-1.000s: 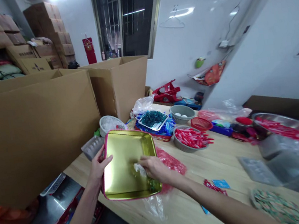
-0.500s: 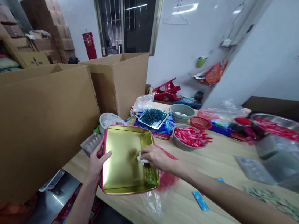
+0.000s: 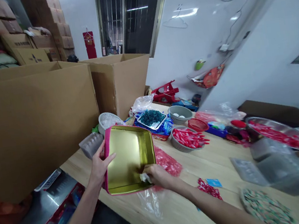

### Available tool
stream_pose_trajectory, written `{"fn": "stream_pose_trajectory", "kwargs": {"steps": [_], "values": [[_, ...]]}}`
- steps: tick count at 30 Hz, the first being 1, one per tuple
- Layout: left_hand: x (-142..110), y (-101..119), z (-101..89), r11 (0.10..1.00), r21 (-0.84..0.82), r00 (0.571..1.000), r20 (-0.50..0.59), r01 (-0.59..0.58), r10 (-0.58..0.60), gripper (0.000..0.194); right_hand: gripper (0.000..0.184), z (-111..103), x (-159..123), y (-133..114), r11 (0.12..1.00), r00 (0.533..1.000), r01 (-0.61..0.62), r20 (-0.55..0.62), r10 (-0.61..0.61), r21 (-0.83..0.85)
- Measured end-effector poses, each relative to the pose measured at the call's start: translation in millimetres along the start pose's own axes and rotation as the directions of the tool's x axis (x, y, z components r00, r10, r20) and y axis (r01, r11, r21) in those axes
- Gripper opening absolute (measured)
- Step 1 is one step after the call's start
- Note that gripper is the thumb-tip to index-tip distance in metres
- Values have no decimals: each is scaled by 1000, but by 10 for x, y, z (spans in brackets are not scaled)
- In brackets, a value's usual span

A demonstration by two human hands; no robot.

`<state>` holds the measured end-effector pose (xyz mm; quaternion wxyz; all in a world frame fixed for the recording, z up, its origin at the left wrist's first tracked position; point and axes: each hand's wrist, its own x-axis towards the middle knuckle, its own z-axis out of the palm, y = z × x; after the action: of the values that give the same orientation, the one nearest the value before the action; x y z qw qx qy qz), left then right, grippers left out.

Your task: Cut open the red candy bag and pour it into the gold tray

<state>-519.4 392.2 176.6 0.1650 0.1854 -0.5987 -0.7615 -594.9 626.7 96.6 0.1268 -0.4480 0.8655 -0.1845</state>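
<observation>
Gold-lined tin (image 3: 124, 149): shallow, pink on the outside, held tilted over the near edge of the counter (image 3: 187, 203), inside facing the person. Can't tell from here whether its bottom edge touches the wood.
Left hand (image 3: 101, 167): got the tin by its left side, thumb over the rim onto the gold, other fingers wrapped round the back and mostly out of sight.
Right hand (image 3: 158, 174): down at the tin's lower right corner, fingers pinched together on a scrunched white wad (image 3: 145, 178).
Right beside the tin: crinkly red plastic bag (image 3: 170, 162), plus some clear film (image 3: 151, 202) poking out below.
Behind the tin: teal bits (image 3: 151, 117) in a square tray on a heap of blue pieces (image 3: 167, 126), then a grey basin (image 3: 180, 145) full of red and pink ones.
Far left: big cardboard boxes (image 3: 38, 131).
Past the right forearm: blue card (image 3: 214, 182) next to a small red bundle (image 3: 209, 189), kinda blurry tbh.
</observation>
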Motion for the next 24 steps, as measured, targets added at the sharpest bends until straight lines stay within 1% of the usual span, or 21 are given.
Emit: {"fn": "stream_pose_trajectory", "kwargs": {"steps": [2, 3, 4, 6, 8, 10, 11, 13, 15, 17, 19, 21, 24], "values": [[-2, 19, 17, 1000, 15, 1000, 8, -6, 6, 103, 25, -136, 8, -13, 997, 993, -55, -104, 60, 48], [-2, 23, 25, 1000, 18, 1000, 13, -7, 7, 102, 24, -190, 11, -17, 997, 988, -73, -131, 77, 35], [-2, 25, 34, 1000, 16, 1000, 17, -10, 10, 101, 23, -226, 11, -22, 996, 988, -84, -130, 83, 1], [-2, 21, 52, 1000, 13, 1000, 28, -14, 13, 98, 20, -234, 5, -39, 992, 993, -91, -77, 84, -92], [-2, 16, 69, 1000, 6, 999, 45, -17, 17, 96, 18, -169, -11, -66, 983, 996, -88, -14, 87, -163], [2, 16, 81, 1000, -3, 998, 55, -25, 26, 94, 17, -80, -36, -99, 980, 997, -72, 25, 78, -188], [6, 17, 84, 1000, -7, 998, 54, -31, 31, 94, 18, -44, -52, -114, 981, 997, -46, 53, 57, -189], [20, 20, 82, 1000, -11, 998, 48, -29, 30, 96, 20, -14, -87, -135, 982, 991, 48, 130, -24, -182], [37, 16, 70, 1000, -21, 998, 61, -10, 11, 97, 22, -41, -122, -137, 966, 973, 150, 203, -107, -211], [50, 5, 55, 998, -51, 994, 105, 23, -17, 98, 16, -99, -148, -121, 928, 950, 237, 269, -159, -288], [57, -12, 47, 996, -72, 987, 157, 55, -43, 100, 9, -150, -161, -95, 881, 931, 292, 322, -172, -372], [63, -34, 53, 994, -72, 980, 191, 78, -63, 102, 8, -166, -161, -65, 841, 920, 316, 358, -159, -439], [75, -79, 79, 995, -68, 976, 208, 77, -62, 101, 13, -117, -153, -15, 799, 928, 303, 352, -123, -520]]}}
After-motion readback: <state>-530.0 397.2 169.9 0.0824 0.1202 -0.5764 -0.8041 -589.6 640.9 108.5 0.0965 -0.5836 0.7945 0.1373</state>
